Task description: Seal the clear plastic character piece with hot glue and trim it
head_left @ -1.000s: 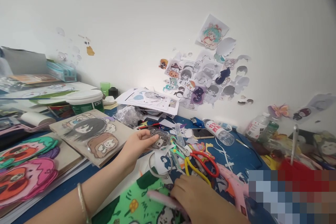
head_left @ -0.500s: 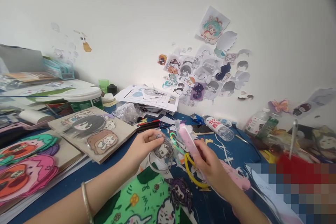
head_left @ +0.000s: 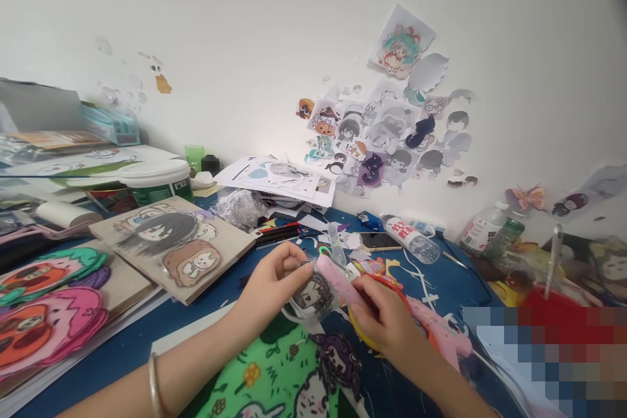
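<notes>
The left hand [head_left: 277, 281] pinches the upper edge of a clear piece with a grey character picture [head_left: 314, 294] between thumb and fingers, while the right hand [head_left: 385, 317] is closed around a slim pink tool [head_left: 337, 279] at about three o'clock from that piece, its rounded end just beside it, though whether the two touch I cannot tell. Around the piece, a green drawn sheet [head_left: 264, 366] lies at seven o'clock, a purple character cutout [head_left: 339, 362] between five and six, a clear bottle [head_left: 411, 238] at two, and a board with pictures [head_left: 220, 268] between nine and ten.
</notes>
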`<act>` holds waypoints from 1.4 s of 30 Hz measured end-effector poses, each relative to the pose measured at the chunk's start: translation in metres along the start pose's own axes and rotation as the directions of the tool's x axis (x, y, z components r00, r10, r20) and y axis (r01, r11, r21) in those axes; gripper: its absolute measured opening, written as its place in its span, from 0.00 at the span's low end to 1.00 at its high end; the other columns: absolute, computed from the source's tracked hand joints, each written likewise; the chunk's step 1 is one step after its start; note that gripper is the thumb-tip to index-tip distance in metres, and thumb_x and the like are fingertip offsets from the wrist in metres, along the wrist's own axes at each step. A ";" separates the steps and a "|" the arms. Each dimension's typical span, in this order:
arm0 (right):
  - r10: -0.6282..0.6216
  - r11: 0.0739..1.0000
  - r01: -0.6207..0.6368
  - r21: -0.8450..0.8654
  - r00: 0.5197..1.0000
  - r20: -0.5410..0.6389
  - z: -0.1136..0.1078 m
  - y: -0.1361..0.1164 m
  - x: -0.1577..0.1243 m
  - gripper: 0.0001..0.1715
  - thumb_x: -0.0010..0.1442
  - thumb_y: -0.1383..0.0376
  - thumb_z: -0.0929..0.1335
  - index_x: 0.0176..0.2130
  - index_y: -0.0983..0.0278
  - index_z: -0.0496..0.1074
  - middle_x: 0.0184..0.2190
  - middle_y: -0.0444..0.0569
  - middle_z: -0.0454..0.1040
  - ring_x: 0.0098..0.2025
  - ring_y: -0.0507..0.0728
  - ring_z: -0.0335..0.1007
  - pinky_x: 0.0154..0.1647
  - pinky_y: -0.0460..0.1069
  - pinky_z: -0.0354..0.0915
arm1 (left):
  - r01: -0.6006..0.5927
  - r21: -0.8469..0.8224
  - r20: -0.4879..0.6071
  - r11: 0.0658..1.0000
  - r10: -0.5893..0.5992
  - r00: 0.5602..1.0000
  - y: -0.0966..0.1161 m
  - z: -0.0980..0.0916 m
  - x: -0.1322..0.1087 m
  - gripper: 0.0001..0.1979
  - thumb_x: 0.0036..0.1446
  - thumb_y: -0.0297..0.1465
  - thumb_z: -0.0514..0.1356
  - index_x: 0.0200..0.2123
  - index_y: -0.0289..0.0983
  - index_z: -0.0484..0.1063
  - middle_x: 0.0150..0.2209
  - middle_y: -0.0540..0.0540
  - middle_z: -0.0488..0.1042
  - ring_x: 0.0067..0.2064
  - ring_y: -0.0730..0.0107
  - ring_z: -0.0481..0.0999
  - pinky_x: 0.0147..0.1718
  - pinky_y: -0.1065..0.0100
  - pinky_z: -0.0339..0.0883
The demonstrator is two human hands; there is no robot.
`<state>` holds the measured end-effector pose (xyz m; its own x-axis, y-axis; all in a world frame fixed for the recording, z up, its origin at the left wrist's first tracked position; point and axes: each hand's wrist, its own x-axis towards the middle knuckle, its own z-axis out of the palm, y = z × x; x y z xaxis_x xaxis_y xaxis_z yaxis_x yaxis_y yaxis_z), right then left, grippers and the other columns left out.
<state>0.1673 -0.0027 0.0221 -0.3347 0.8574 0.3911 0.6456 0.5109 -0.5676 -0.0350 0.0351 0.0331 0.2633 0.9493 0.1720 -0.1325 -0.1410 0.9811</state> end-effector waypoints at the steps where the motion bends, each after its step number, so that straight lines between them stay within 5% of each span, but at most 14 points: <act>1: -0.023 0.999 0.023 -0.030 1.000 -0.016 0.000 0.000 0.000 0.04 0.57 0.65 0.60 0.30 0.62 0.60 0.24 0.41 0.61 0.25 0.51 0.57 0.25 0.45 0.54 | -0.010 0.012 0.001 1.000 0.010 1.000 -0.001 0.000 0.000 0.16 0.48 0.41 0.62 0.28 0.37 0.60 0.21 0.57 0.64 0.22 0.79 0.60 0.22 0.76 0.51; 6: -0.214 0.947 0.184 -0.265 0.973 -0.090 -0.001 0.000 -0.001 0.05 0.53 0.70 0.60 0.33 0.62 0.60 0.25 0.43 0.65 0.25 0.52 0.62 0.24 0.44 0.58 | -0.095 0.132 0.066 0.987 0.087 0.994 -0.006 -0.003 0.002 0.17 0.45 0.39 0.65 0.33 0.37 0.64 0.27 0.53 0.70 0.27 0.74 0.66 0.27 0.73 0.58; 13: -0.473 0.744 0.331 -0.580 0.875 -0.107 -0.004 0.011 0.001 0.08 0.53 0.71 0.59 0.35 0.63 0.62 0.26 0.49 0.71 0.25 0.56 0.69 0.22 0.47 0.62 | -0.178 0.198 0.184 0.964 0.142 0.973 -0.010 -0.011 0.011 0.16 0.42 0.35 0.67 0.35 0.37 0.68 0.33 0.48 0.74 0.37 0.64 0.73 0.39 0.67 0.64; 20: -0.472 0.674 0.340 -0.656 0.881 -0.029 -0.002 0.017 0.005 0.09 0.52 0.72 0.59 0.34 0.64 0.64 0.25 0.49 0.71 0.25 0.56 0.70 0.22 0.47 0.63 | -0.148 0.301 0.285 0.942 0.059 0.957 -0.018 -0.020 0.020 0.22 0.37 0.33 0.69 0.38 0.37 0.70 0.37 0.47 0.75 0.41 0.62 0.72 0.44 0.64 0.64; 26: -0.370 0.746 0.245 -0.619 0.926 -0.080 -0.001 0.029 0.006 0.06 0.54 0.70 0.59 0.33 0.63 0.64 0.25 0.48 0.72 0.22 0.56 0.69 0.20 0.47 0.62 | -0.017 0.263 0.236 0.965 -0.047 0.971 -0.026 -0.016 0.022 0.11 0.45 0.35 0.65 0.31 0.35 0.73 0.30 0.48 0.75 0.35 0.64 0.74 0.36 0.64 0.69; 30: -0.305 0.810 0.178 -0.558 0.942 -0.143 -0.007 0.034 0.005 0.13 0.57 0.67 0.60 0.44 0.65 0.62 0.35 0.54 0.74 0.33 0.59 0.73 0.28 0.49 0.67 | 0.080 0.140 0.206 0.987 -0.108 0.973 -0.024 -0.015 0.022 0.13 0.47 0.38 0.64 0.33 0.34 0.72 0.32 0.45 0.76 0.34 0.63 0.76 0.36 0.62 0.72; 42: -0.500 0.728 0.353 -0.587 0.860 -0.104 -0.007 0.021 0.005 0.12 0.60 0.66 0.59 0.44 0.67 0.62 0.30 0.54 0.74 0.30 0.58 0.73 0.26 0.48 0.67 | 0.076 -0.029 0.165 0.997 -0.070 0.984 -0.013 -0.016 0.017 0.07 0.43 0.29 0.66 0.29 0.36 0.72 0.27 0.50 0.74 0.31 0.66 0.74 0.35 0.64 0.69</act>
<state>0.1842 0.0123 0.0170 -0.5394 0.4750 0.6953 0.7553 0.6379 0.1502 -0.0444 0.0573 0.0213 0.4257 0.8976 0.1149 -0.1399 -0.0602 0.9883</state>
